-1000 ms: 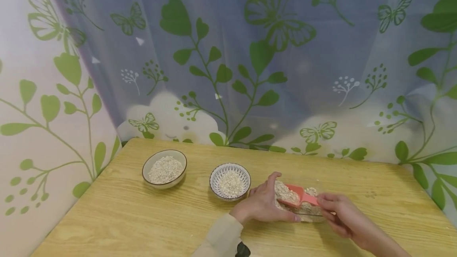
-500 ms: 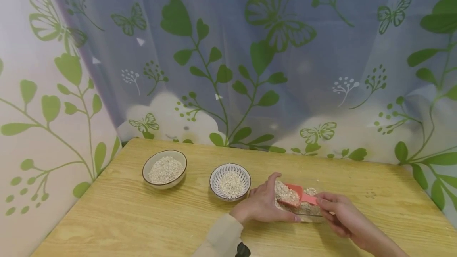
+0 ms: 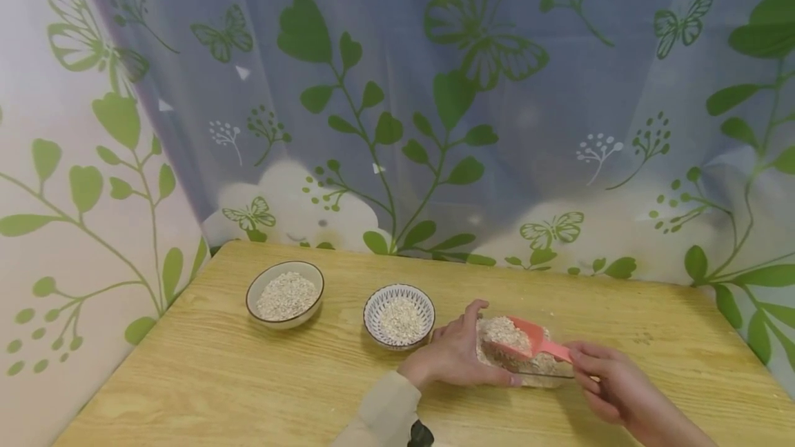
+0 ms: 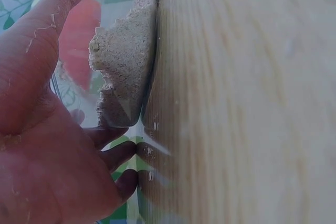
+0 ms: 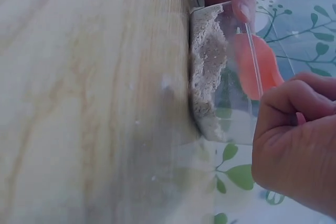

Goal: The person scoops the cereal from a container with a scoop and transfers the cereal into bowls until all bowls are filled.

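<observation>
My right hand (image 3: 615,381) holds an orange-pink scoop (image 3: 554,348) by its handle, and rolled oats (image 3: 506,334) are heaped in it. The scoop is over a clear rectangular container (image 3: 546,381), which has more oats inside. At the container's left end my left hand (image 3: 450,356) grips it, thumb along the near wall and fingers toward the far side. Through the clear wall, the left wrist view shows the oats (image 4: 126,51) banked unevenly. From the right wrist, the scoop blade (image 5: 257,66) appears at rim height, above the oats.
Just left of the left hand stands a small patterned bowl (image 3: 371,319) with oats in it. A larger cream bowl (image 3: 282,323) with a dark rim, also with oats, sits farther left. A patterned curtain (image 3: 385,123) hangs behind the wooden table (image 3: 248,385).
The right hand has drawn the loaded scoop to the right and slightly up from the left end of the container. The left hand keeps its grip in the same place.
</observation>
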Available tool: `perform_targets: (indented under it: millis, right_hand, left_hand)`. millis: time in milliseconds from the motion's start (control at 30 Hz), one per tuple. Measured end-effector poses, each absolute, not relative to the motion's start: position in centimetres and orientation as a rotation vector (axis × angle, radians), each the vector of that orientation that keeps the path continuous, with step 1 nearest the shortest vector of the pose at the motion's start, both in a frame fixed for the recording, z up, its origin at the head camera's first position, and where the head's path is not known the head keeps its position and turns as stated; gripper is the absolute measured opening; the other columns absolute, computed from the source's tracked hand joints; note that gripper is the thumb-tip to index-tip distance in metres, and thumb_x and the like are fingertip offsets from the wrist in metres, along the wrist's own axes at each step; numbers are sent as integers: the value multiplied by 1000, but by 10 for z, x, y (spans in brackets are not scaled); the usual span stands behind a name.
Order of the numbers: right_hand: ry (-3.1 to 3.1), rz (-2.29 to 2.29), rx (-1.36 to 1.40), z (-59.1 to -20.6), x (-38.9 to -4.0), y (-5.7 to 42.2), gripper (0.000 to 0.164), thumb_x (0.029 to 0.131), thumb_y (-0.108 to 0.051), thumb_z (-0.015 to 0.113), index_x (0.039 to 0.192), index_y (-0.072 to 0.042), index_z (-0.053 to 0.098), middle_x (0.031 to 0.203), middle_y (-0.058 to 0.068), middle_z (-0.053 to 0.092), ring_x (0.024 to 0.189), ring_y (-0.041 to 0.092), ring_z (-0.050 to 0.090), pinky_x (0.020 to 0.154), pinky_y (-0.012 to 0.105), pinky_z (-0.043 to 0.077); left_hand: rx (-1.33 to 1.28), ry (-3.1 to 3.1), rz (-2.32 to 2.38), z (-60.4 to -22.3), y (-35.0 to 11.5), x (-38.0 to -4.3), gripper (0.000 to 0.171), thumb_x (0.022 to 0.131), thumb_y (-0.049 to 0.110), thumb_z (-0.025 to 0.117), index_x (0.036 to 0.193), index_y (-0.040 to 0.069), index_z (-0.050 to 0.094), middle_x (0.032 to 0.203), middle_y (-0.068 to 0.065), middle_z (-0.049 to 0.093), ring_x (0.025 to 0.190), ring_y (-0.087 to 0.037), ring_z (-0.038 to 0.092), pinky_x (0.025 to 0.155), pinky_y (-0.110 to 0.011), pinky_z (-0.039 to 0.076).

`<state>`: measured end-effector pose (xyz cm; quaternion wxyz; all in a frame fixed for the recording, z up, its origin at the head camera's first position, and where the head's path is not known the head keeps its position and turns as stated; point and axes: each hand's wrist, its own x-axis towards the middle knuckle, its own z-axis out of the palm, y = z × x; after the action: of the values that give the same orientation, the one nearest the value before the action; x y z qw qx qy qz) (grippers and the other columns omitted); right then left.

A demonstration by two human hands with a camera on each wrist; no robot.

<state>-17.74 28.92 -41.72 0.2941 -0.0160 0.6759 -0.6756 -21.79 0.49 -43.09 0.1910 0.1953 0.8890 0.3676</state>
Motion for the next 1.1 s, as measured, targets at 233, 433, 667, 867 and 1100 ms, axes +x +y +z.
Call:
perform_targets:
  millis: [233,433,667,867,1100]
  right_hand:
    - [1396,-1988,-273,-427,-175,309,37,115,-26,19,108,-17,54,76,-8,50,54,21,12,51,37,6]
    - [1046,-2091,-421,-432,-173,316,49,115,-24,9,123,-14,56,86,-6,59,59,20,10,54,34,8]
    - [789,-2155,-486,-433,-169,318,58,113,-27,0,133,-12,52,94,-1,59,60,19,10,57,31,11]
    - [737,-2174,-487,-434,-168,317,60,113,-29,-1,134,-14,53,95,0,57,61,18,9,58,30,13]
    - [712,-2171,-519,-437,-167,316,64,112,-30,-3,137,-13,53,96,0,58,61,18,9,57,30,12]
  left_hand:
    - [576,2506,1016,-432,5,-219,111,75,69,79,158,47,7,160,-1,42,148,-30,40,117,-57,34]
    - [603,2501,1020,-432,4,-221,110,75,67,80,158,45,11,159,0,45,147,-26,43,119,-57,32]
    - [610,2497,1034,-434,4,-222,111,74,67,81,159,45,12,158,2,45,145,-27,44,118,-57,33]
    - [616,2458,1107,-435,3,-223,112,75,64,82,160,45,11,164,8,35,148,-27,41,114,-58,41]
    - [593,2391,1239,-436,3,-220,118,75,53,88,163,39,9,167,8,29,152,-21,35,116,-50,43]
